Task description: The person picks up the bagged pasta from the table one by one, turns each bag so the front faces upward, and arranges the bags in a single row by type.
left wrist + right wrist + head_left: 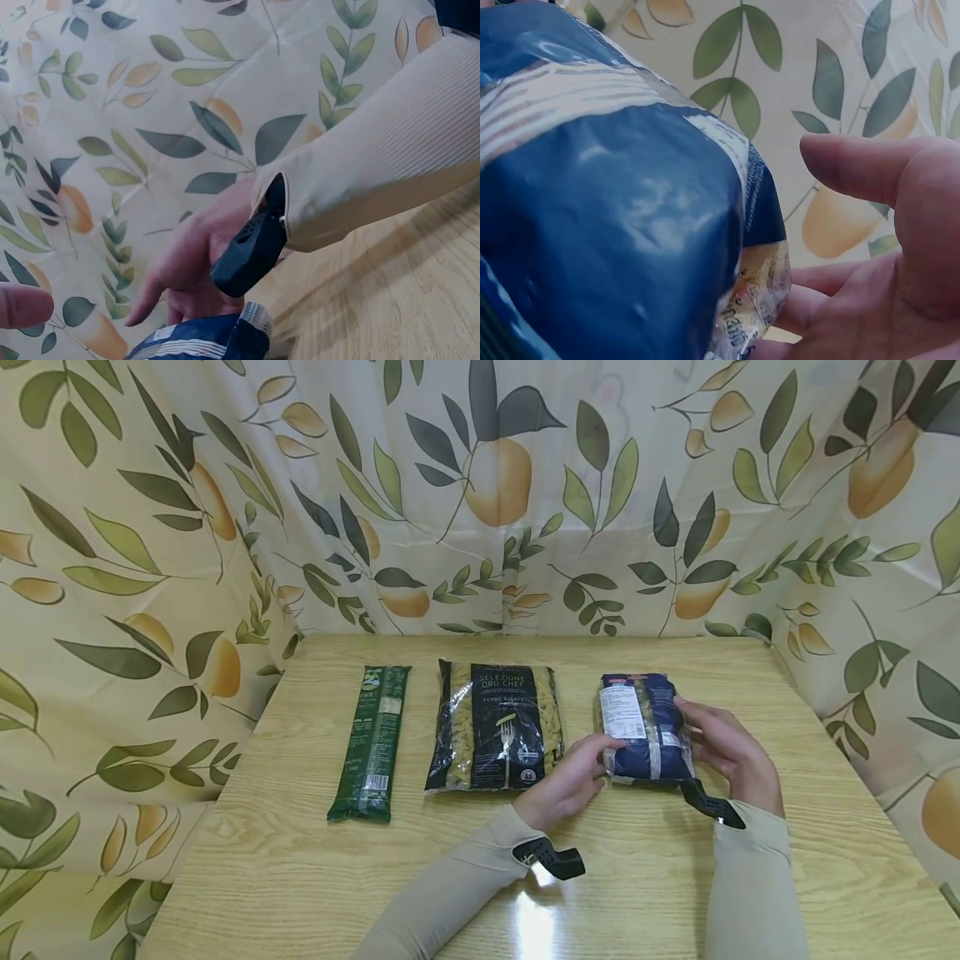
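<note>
A dark blue bag of pasta (651, 756) with a white label stands out at the right of the table in the head view. My left hand (567, 779) grips its lower left edge, thumb over the front and the fingers mostly hidden. At its right side is my right hand (726, 745), the fingers reaching behind the bag. In the right wrist view my right thumb (855, 166) is straight and apart from the bag. Only the bag's end (202, 337) and the left thumb tip (26, 306) show low in the left wrist view.
A black bag of penne (495, 727) lies mid-table, just left of the left hand. Farther left lies a long green pack (370, 743). A curtain with leaves and fruit (480, 527) borders the wooden table (300, 877) at the back and sides.
</note>
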The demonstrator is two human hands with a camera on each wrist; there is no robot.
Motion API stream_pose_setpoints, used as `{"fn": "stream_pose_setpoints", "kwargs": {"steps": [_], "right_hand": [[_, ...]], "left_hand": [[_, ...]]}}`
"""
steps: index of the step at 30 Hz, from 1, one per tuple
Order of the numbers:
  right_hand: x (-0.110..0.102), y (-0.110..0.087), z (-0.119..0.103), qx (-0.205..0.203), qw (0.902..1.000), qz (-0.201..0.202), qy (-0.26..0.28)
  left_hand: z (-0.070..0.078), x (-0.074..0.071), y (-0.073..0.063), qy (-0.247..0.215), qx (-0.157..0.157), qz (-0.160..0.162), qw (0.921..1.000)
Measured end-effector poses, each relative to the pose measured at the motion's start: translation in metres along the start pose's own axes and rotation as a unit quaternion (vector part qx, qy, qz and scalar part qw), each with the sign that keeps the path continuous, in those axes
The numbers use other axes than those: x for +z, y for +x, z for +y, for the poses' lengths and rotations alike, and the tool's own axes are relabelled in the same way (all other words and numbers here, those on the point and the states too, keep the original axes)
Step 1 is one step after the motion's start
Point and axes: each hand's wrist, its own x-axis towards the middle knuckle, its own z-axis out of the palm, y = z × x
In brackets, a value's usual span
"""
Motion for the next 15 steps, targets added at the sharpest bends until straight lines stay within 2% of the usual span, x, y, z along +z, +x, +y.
{"fn": "stream_pose_setpoints", "kwargs": {"steps": [3,8,15], "right_hand": [[0.0012,-0.0007,-0.0013,-0.005,0.9998,-0.005,-0.018],[0.0026,-0.0039,-0.0051,0.000,0.9987,0.010,-0.051],[0.0062,-0.0071,-0.0065,0.006,0.9993,0.015,-0.034]], "left_hand": [[0.0013,-0.0005,0.0006,0.001,-0.001,0.000,1.0000],[0.0036,0.0002,0.0016,-0.007,0.000,0.006,1.0000],[0.0035,-0.0004,0.0014,-0.008,0.001,0.005,1.0000]]}}
